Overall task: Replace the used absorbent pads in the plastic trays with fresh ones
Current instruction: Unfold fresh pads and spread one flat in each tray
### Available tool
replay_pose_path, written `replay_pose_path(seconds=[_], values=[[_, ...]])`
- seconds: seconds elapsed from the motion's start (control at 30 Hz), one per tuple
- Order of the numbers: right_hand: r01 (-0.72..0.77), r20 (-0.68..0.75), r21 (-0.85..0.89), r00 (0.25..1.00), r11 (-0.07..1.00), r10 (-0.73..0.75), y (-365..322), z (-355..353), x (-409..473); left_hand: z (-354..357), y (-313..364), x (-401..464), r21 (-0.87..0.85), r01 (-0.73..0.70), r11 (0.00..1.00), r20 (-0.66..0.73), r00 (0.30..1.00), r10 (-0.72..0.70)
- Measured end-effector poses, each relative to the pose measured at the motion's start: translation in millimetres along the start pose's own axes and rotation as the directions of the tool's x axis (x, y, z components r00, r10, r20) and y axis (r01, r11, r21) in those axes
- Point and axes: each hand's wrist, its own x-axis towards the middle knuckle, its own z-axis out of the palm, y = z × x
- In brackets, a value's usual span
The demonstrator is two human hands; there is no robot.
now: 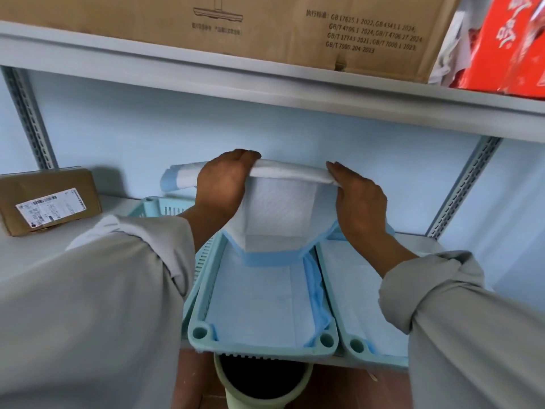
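Holding pad (277, 214) crosswise, hanging down

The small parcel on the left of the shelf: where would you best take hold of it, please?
Grip the parcel across its short sides, coming from the front right: it lies flat, box-shaped, its near edge facing out and open shelf beside it.

The left sleeve (97, 290) hides most of the left tray (159, 206). The right sleeve (472, 335) covers one end of the right tray (358, 345). The bin (259, 388) and the red pack (507, 45) are cut off by the edges. The parcel label (48, 212) is too small to read.
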Motion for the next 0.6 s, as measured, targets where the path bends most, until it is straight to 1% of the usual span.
replay_pose_path(seconds=[0.03, 0.07, 0.1, 0.13, 0.17, 0.2, 0.23, 0.27, 0.3, 0.37, 0.43, 0.5, 0.57, 0.6], values=[[0.052, 0.036, 0.003, 0.998, 0.999, -0.052, 3.6, 4.6, -8.4, 2.0, -3.0, -9.8, 0.030, -0.059, 0.998, 0.006, 0.998, 0.059], [0.110, 0.086, 0.004, 0.990, 0.994, -0.110, 8.8, 11.6, -17.3, 6.6, -6.6, -20.6, 0.058, -0.105, 0.993, 0.062, 0.993, 0.101], [0.168, 0.135, -0.005, 0.977, 0.986, -0.166, 14.4, 18.8, -30.9, 11.1, -8.8, -35.0, 0.072, -0.132, 0.989, 0.172, 0.978, 0.119], [0.219, 0.173, -0.024, 0.962, 0.975, -0.212, 18.6, 24.5, -44.9, 16.1, -11.1, -50.0, 0.091, -0.152, 0.984, 0.321, 0.940, 0.116], [0.239, 0.276, -0.057, 0.937, 0.969, -0.215, 17.6, 24.9, -59.5, 22.2, -12.9, -67.2, 0.117, -0.180, 0.977, 0.500, 0.860, 0.099], [0.238, 0.455, -0.103, 0.875, 0.966, -0.167, 15.3, 24.1, -78.7, 28.1, -12.2, -89.3, 0.130, -0.202, 0.971, 0.662, 0.747, 0.067], [0.244, 0.640, -0.158, 0.764, 0.957, -0.089, 16.3, 25.7, -96.7, 33.2, -11.0, -109.5, 0.132, -0.204, 0.970, 0.773, 0.634, 0.028], [0.244, 0.758, -0.207, 0.652, 0.947, -0.002, 19.1, 29.9, -111.7, 37.4, -8.7, -126.6, 0.128, -0.197, 0.972, 0.839, 0.544, 0.000], [0.231, 0.823, -0.241, 0.564, 0.943, 0.072, 20.7, 33.5, -126.0, 40.7, -5.3, -143.6, 0.122, -0.179, 0.976, 0.884, 0.467, -0.025], [0.190, 0.886, -0.266, 0.436, 0.945, 0.162, 22.7, 39.4, -150.1, 45.5, 1.4, -168.9, 0.097, -0.125, 0.987, 0.940, 0.338, -0.049], [0.166, 0.912, -0.282, 0.353, 0.945, 0.210, 26.7, 44.0, -162.4, 47.3, 7.1, -178.9, 0.075, -0.066, 0.995, 0.971, 0.231, -0.058], [0.129, 0.923, -0.296, 0.293, 0.946, 0.249, 26.7, 43.1, -160.8, 44.7, 12.8, -175.2, 0.049, -0.019, 0.999, 0.992, 0.113, -0.047], [0.031, 0.930, -0.298, 0.233, 0.954, 0.283, 22.9, 41.4, -149.1, 43.0, 17.3, -161.3, 0.057, 0.034, 0.998, 0.997, 0.046, -0.058], [-0.007, 0.938, -0.290, 0.197, 0.957, 0.286, 22.3, 43.4, -143.5, 42.6, 19.1, -153.6, 0.065, 0.054, 0.996, 0.997, 0.026, -0.066]])
